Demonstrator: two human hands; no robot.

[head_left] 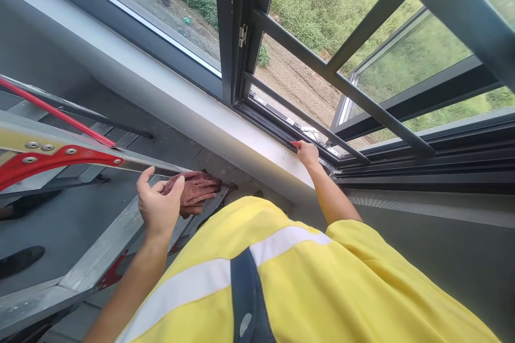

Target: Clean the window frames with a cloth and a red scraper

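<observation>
While my right hand [308, 153] reaches up to the lower window track [298, 129], its fingers are curled shut around a small red tool [295, 144], of which only a short red end shows past my thumb side; what kind of tool it is I cannot tell. That red tip touches the dark inner edge of the track, right where the white sill [225, 123] meets the frame. The track itself is black metal with small pale fittings lying along it.

My left hand [157, 206] sits well apart from the track, lower and to its left, closed on a reddish-brown cloth [195, 191]. The cloth is bunched and creased, soft-looking, with most of it spilling out from my fingers toward the sill side. It rests against the grey step of the ladder [60, 158], whose red bracket with rivets lies further left of the track.

Between my arms, below the track, is my yellow vest [306, 284] with its pale band. Above the track, dark guard bars [341, 83] cross the open window.
</observation>
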